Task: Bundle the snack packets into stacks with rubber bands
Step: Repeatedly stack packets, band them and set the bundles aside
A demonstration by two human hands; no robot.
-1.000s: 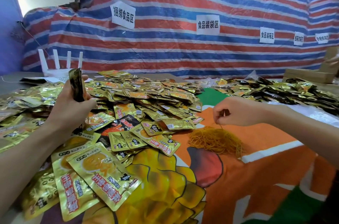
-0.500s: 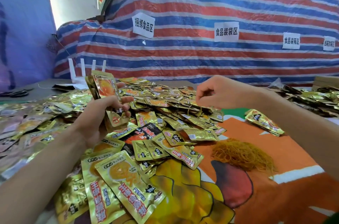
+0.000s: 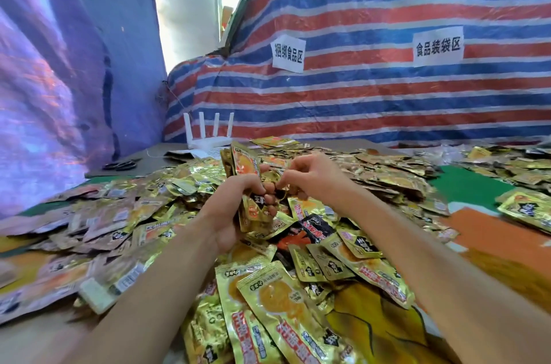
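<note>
Gold-foil snack packets [image 3: 387, 172] blanket the surface [image 3: 489, 235]; mid-scene the left hand [image 3: 235, 211] wraps its grip round an upright stack [image 3: 247, 165], the right hand [image 3: 313, 180] pinching a rubber band [image 3: 282, 195] beside it. Slippery foil could fan out, or the stretched band snap free.

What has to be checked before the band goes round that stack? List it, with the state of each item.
1. Stack held: ok. The left grip is curled round the stack, upright above the loose packets.
2. Band ready: ok. The right grip pinches a thin rubber band beside the stack.
3. Band opened wide enough: cannot tell. Fingers hide most of the loop.
4. Packet edges aligned: cannot tell. The left fingers cover the middle.
5. Stack banded: not ok. No band shows round it.
</note>
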